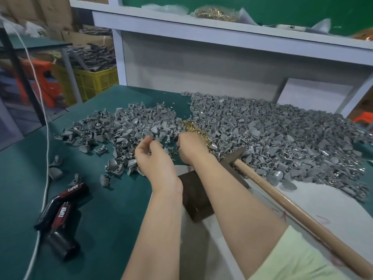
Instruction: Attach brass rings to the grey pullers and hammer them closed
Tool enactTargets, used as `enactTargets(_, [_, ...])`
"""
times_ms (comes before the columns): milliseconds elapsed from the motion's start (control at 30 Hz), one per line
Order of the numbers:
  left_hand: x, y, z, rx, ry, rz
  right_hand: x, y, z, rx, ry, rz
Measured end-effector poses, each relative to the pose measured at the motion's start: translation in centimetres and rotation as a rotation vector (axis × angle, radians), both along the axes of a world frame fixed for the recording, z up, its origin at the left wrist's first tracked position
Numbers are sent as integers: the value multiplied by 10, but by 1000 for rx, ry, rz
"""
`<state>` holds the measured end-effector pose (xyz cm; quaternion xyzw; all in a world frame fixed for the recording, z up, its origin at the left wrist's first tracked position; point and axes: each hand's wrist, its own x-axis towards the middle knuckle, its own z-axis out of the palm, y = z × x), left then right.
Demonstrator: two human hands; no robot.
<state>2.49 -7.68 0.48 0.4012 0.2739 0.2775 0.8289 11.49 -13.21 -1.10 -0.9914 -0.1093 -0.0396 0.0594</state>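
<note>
The fingers of the right hand (189,148) were hidden behind the hand's own back, so it could not be told whether anything was gripped. The hand was held over the heap of small brass rings (190,125), and much of that heap was covered by it. The left hand (153,158) was seen with its fingers curled toward the thumb just above the grey moulded pullers (131,126). The fingertips were blurred, so it could not be made out whether a piece was pinched. The dark rectangular metal block (195,199) was partly concealed under both forearms. The head of the wooden-handled hammer (282,201) was half covered by the right forearm, and the handle's end was cut off at the lower right corner.

The green-covered table (101,229) was bounded at its left edge, where a white cable (46,138) was draped. Bare cloth was left in front of the left heap, beside a black and red power tool (60,215). The right heap was spread over a white sheet (302,203) and reached the right border.

Two hands, one hammer, one block and one tool were counted. The pullers were gathered in two heaps too dense to count, with the single ring heap between them. Several strays were scattered near the cable.
</note>
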Motion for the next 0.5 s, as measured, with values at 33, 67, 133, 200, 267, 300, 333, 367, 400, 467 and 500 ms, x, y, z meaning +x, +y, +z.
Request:
enactTargets(33, [-1,0,0,12,-3,-8,0,-4,2,95,3,-13])
enactTargets(67, [-1,0,0,36,-6,-26,-1,-9,8,225,11,-29])
enactTargets(133, [-2,-2,0,121,-13,-97,-9,-24,23,501,46,-29])
enactTargets(200, [-3,-5,0,199,-44,-192,-23,-41,41,678,92,45])
enactTargets(267, [-4,-10,2,280,-83,-309,-40,-55,56,742,108,124])
enactTargets(300, [-4,-12,2,330,-100,-366,-49,-59,61,766,105,149])
enactTargets(333, [-4,-13,2,388,-114,-411,-55,-61,63,794,104,167])
enactTargets(367, [-4,-14,2,445,-123,-437,-60,-61,65,818,106,176])
enactTargets(400, [-4,-14,2,486,-131,-440,-64,-61,66,830,107,179])
enactTargets(467, [-5,-13,2,492,-138,-392,-64,-60,64,862,105,175])
enactTargets(500, [-4,-12,1,474,-130,-361,-61,-60,61,885,105,152])
